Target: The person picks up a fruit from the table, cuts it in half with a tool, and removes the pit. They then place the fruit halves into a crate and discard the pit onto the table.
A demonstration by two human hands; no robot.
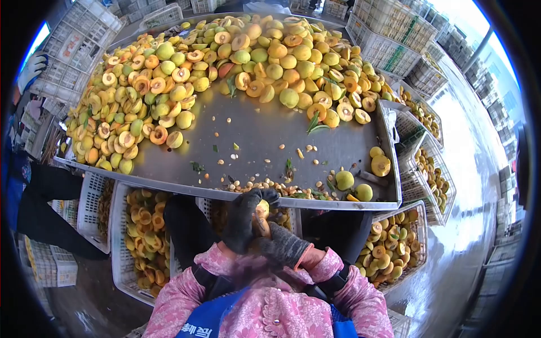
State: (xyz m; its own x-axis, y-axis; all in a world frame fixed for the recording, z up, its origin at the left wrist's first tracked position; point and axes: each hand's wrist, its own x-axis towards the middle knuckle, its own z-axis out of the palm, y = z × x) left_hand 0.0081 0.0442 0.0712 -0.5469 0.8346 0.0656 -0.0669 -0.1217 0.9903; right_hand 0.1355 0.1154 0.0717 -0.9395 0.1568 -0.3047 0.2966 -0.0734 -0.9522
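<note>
Both my hands wear dark gloves and meet just below the front edge of the metal table [253, 129]. My left hand [241, 219] has its fingers wrapped round a yellowish fruit [262, 209]. Close against it, my right hand [282, 245] is closed at the fruit's lower end, around something brown that I cannot make out. On the table lies a big heap of yellow-green fruits [270, 62], many of them halved. Small pits [265, 186] and leaf bits are scattered along the front edge.
Crates of halved fruit stand below the table at the left [141, 242] and right [394, 242]. More crates [431, 169] line the right side. A co-worker's gloved hand [32, 70] and dark-clothed leg [53, 208] show at the left. Stacked crates [389, 45] rise behind.
</note>
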